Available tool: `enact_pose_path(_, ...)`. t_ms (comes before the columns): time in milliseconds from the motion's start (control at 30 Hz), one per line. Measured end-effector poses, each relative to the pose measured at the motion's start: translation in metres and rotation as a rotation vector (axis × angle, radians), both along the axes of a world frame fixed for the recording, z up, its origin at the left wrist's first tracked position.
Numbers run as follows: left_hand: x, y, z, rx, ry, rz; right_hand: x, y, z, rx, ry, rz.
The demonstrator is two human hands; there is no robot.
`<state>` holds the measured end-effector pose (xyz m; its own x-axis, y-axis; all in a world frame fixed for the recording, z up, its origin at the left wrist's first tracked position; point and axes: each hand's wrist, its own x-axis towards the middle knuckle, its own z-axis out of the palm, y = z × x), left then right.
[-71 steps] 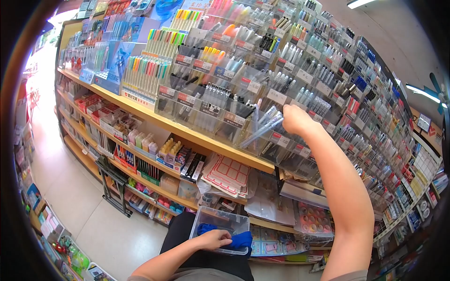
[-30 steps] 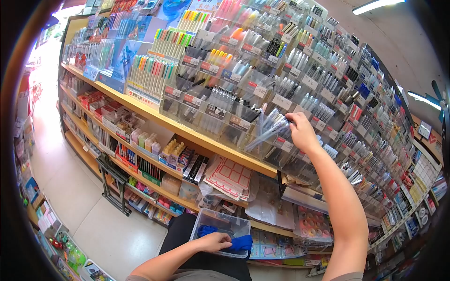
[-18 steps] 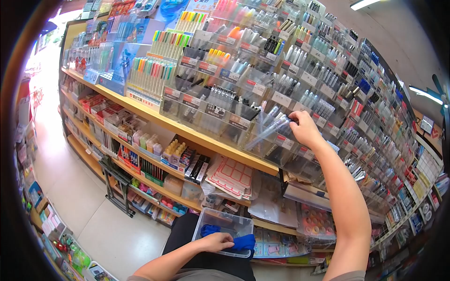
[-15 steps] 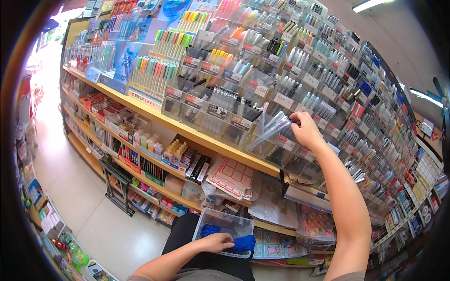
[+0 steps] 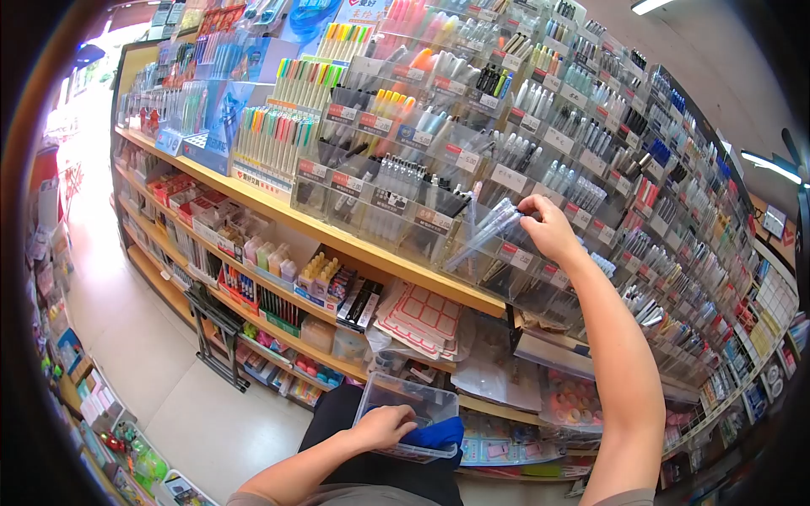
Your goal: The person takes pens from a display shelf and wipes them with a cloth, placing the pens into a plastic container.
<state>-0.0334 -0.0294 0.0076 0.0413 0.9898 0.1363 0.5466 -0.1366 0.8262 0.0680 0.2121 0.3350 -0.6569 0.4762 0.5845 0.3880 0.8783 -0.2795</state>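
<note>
My right hand (image 5: 550,229) reaches to the pen rack, its fingers closed around the upper ends of several clear-barrelled pens (image 5: 491,234). These pens lean at a slant in a clear rack compartment, above a white price label. Low in front of my body, my left hand (image 5: 385,427) is curled over a clear plastic bin (image 5: 371,390), its fingertips against a blue cloth (image 5: 439,433). Part of the cloth hangs over the bin's right side. The bin rests by my dark-clothed leg; my hand hides some of its inside.
Tiered clear racks (image 5: 396,202) full of pens rise ahead and to the right. Boxed highlighters (image 5: 274,139) stand at the left on a wooden shelf edge (image 5: 405,270). Below lie red-framed sheets (image 5: 422,316) and small boxes. A black folding stand (image 5: 215,337) is on the floor.
My left hand has risen slightly and shifted left over the bin, covering the blue patch that showed inside. My right hand stays at the pens, with only a slight shift.
</note>
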Motion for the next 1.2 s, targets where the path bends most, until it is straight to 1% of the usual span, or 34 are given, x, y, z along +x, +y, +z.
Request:
enact_pose_path(33,-0.002,-0.002,0.002,0.024,0.059,0.023,0.000,0.000,0.000,-0.005,-0.006,0.001)
enact_pose_path(167,-0.006,-0.008,-0.001,0.023,0.090,0.050,0.003,-0.006,-0.004,0.050,-0.009,-0.004)
enact_pose_path(367,0.001,-0.010,-0.010,-0.064,0.173,-0.077,0.004,-0.002,-0.010,0.093,0.037,0.055)
enact_pose_path(567,0.001,-0.007,-0.015,-0.037,0.149,-0.053,-0.001,-0.004,-0.010,0.086,0.006,0.014)
enact_pose_path(667,0.001,-0.009,-0.015,-0.048,0.134,-0.057,0.003,-0.002,-0.010,0.101,0.039,0.080)
enact_pose_path(767,0.000,-0.010,-0.017,-0.045,0.134,-0.064,0.003,-0.006,-0.009,0.165,0.029,0.080)
enact_pose_path(900,0.000,-0.010,-0.019,-0.035,0.148,-0.066,-0.004,-0.013,-0.011,0.408,-0.036,-0.029)
enact_pose_path(1100,0.000,-0.012,-0.017,-0.018,0.142,-0.066,-0.012,-0.023,-0.013,0.429,-0.071,-0.214)
enact_pose_path(1200,0.000,-0.012,-0.015,-0.044,0.142,-0.072,-0.012,-0.020,-0.011,0.441,-0.143,-0.235)
